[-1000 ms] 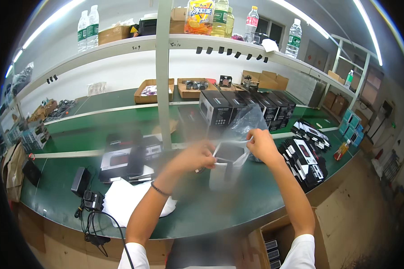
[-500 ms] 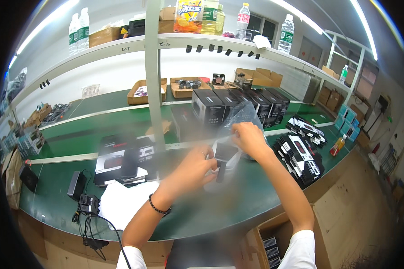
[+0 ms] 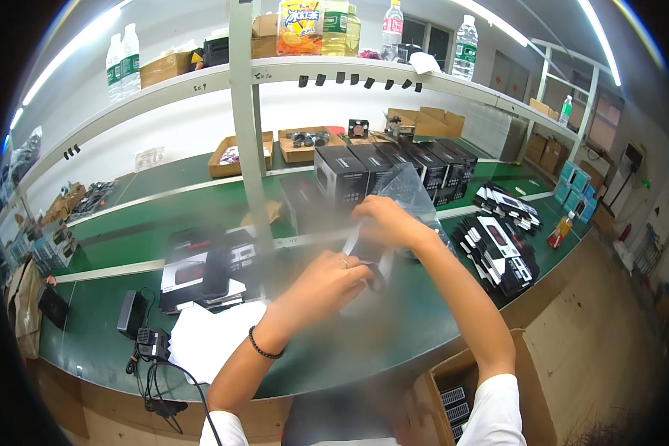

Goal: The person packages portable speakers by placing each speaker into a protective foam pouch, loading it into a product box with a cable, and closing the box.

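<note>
Above the green bench (image 3: 409, 327), both my hands are closed on a dark boxy item (image 3: 367, 253) with a whitish, see-through wrapper (image 3: 351, 239) about it. My left hand (image 3: 325, 282), with a ring and a bead bracelet on that arm, grips it from the left and below. From above, my right hand (image 3: 388, 221) pinches its upper part, fingers bent down. A hazy blur over the middle hides the item's exact kind. Just behind my right hand lies a clear plastic bag (image 3: 411, 195), against stacked black boxes (image 3: 340, 171).
Flat printed cartons lie in piles to the left (image 3: 201, 271) and right (image 3: 500, 249). White sheets (image 3: 208, 338), a black speaker-like block (image 3: 131, 314) and cables are at the near left. A shelf post (image 3: 247, 126) rises ahead. An open carton (image 3: 531, 386) stands below the bench edge.
My right hand has moved left and slightly up, closer to my left hand. The dark item has turned and is more covered by my fingers. The view has shifted a little.
</note>
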A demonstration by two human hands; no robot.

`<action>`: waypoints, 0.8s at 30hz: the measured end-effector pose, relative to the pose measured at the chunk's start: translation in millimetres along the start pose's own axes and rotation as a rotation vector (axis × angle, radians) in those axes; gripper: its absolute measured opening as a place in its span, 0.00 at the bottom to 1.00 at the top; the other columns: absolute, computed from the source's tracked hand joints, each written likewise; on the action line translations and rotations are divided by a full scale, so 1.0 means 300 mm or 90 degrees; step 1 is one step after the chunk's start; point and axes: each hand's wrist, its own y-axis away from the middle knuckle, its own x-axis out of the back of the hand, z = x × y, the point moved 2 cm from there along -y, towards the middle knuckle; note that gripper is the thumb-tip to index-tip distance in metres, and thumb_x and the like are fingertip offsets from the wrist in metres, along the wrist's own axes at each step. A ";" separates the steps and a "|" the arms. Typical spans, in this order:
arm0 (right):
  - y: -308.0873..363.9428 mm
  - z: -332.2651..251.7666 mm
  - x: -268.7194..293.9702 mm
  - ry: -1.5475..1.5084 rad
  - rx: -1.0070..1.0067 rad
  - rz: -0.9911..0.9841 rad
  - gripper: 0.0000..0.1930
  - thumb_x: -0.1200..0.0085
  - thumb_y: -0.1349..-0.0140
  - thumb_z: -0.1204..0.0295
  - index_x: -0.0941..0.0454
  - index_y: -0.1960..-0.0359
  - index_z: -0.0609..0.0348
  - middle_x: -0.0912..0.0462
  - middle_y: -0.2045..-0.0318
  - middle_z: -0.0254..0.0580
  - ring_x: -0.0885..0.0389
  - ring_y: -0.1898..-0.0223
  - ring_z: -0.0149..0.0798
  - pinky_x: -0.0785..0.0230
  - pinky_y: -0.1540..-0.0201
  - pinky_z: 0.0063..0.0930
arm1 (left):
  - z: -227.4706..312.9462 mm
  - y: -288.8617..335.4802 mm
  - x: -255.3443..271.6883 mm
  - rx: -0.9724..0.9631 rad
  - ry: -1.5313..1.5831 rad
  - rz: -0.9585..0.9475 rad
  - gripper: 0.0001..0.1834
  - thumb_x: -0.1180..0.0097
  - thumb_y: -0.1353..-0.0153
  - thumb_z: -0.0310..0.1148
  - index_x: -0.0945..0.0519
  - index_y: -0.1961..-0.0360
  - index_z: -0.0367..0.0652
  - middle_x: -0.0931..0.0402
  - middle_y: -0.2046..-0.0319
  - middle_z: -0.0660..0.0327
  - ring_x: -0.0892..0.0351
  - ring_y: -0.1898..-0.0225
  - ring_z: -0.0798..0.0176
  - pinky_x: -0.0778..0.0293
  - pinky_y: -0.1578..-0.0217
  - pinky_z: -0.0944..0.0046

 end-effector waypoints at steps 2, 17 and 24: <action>-0.016 0.016 -0.011 0.026 0.012 -0.010 0.08 0.35 0.42 0.68 0.15 0.63 0.55 0.19 0.64 0.48 0.18 0.55 0.53 0.25 0.50 0.46 | -0.007 -0.002 -0.003 -0.019 -0.010 0.010 0.06 0.35 0.38 0.29 0.17 0.60 0.47 0.20 0.67 0.64 0.20 0.61 0.56 0.30 0.52 0.56; 1.166 0.433 0.257 0.262 -0.639 0.234 0.49 0.24 0.51 0.58 0.36 0.30 0.69 0.28 0.34 0.64 0.30 0.32 0.59 0.39 0.29 0.46 | 0.296 0.445 -0.290 0.254 0.329 0.281 0.10 0.36 0.48 0.16 0.17 0.64 0.38 0.17 0.67 0.55 0.17 0.64 0.54 0.22 0.60 0.60; 1.317 0.200 0.129 0.406 -0.460 0.180 0.25 0.34 0.40 0.75 0.21 0.39 0.56 0.17 0.42 0.49 0.22 0.39 0.51 0.38 0.32 0.46 | 0.437 0.464 -0.463 0.311 0.548 0.187 0.10 0.35 0.42 0.17 0.16 0.58 0.35 0.16 0.64 0.55 0.16 0.63 0.58 0.21 0.58 0.63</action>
